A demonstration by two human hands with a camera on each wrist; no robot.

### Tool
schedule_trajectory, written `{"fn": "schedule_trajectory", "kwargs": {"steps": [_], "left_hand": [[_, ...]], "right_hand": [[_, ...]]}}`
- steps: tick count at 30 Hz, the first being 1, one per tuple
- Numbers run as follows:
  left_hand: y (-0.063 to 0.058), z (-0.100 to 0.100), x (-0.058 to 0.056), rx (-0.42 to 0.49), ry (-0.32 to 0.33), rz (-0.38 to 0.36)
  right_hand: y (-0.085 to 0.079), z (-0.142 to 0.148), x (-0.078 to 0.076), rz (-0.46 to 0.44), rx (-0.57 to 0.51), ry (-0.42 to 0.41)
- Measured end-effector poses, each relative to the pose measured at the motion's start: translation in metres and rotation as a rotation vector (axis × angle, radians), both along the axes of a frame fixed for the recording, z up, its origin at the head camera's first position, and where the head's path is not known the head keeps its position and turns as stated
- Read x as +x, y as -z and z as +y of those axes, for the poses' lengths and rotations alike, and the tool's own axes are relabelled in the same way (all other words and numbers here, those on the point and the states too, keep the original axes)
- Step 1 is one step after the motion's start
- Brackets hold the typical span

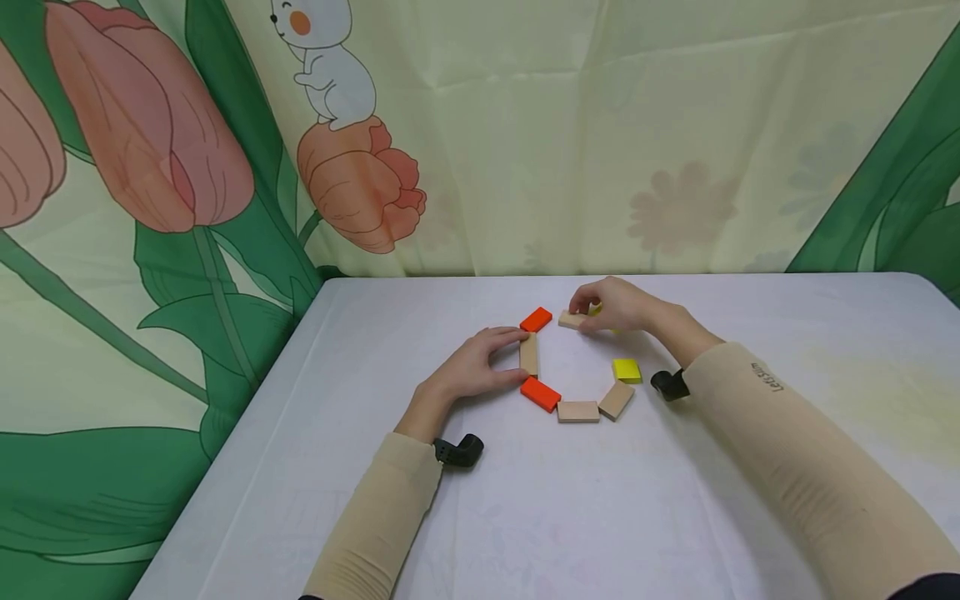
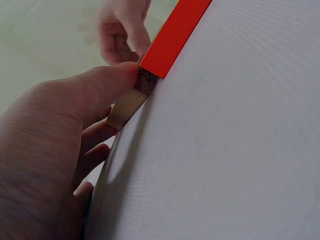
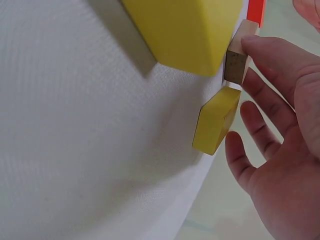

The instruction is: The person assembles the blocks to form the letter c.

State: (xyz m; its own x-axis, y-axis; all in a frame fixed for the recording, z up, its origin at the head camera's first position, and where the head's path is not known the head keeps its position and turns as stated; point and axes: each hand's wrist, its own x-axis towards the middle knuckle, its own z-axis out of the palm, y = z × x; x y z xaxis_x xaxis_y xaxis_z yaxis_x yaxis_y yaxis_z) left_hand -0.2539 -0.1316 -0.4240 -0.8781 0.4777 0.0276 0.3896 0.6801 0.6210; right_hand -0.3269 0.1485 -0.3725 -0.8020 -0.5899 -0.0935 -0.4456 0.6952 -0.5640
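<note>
Several small flat blocks form a ring on the white table. My left hand (image 1: 480,362) holds a plain wooden block (image 1: 528,354) at the ring's left side, index fingertip at its far end and thumb at its near end. A red block (image 1: 540,394) adjoins it on the near side, and another red block (image 1: 536,319) on the far side. At the back of the ring, my right hand (image 1: 618,304) pinches a second plain wooden block (image 3: 237,62) between thumb and fingers. Just beside those fingers lies a yellow block (image 3: 217,120), mostly hidden in the head view.
Along the ring's near side lie a plain wooden block (image 1: 578,412) and an angled one (image 1: 617,400). A yellow block (image 1: 627,371) sits at the right, below my right forearm. Behind the white-covered table (image 1: 750,500) hangs a printed curtain (image 1: 510,150).
</note>
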Motion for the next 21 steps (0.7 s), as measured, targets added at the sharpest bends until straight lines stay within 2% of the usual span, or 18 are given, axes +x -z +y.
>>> {"fn": "schedule_trajectory", "kwargs": {"steps": [16,21], "left_hand": [[0.000,-0.001,0.000,0.004,0.010,-0.002],[-0.001,-0.001,0.000,0.003,0.006,0.001]], "right_hand": [[-0.008,-0.006,-0.012,0.037,-0.002,-0.033],[-0.008,-0.007,-0.017,0.036,-0.005,-0.013]]}}
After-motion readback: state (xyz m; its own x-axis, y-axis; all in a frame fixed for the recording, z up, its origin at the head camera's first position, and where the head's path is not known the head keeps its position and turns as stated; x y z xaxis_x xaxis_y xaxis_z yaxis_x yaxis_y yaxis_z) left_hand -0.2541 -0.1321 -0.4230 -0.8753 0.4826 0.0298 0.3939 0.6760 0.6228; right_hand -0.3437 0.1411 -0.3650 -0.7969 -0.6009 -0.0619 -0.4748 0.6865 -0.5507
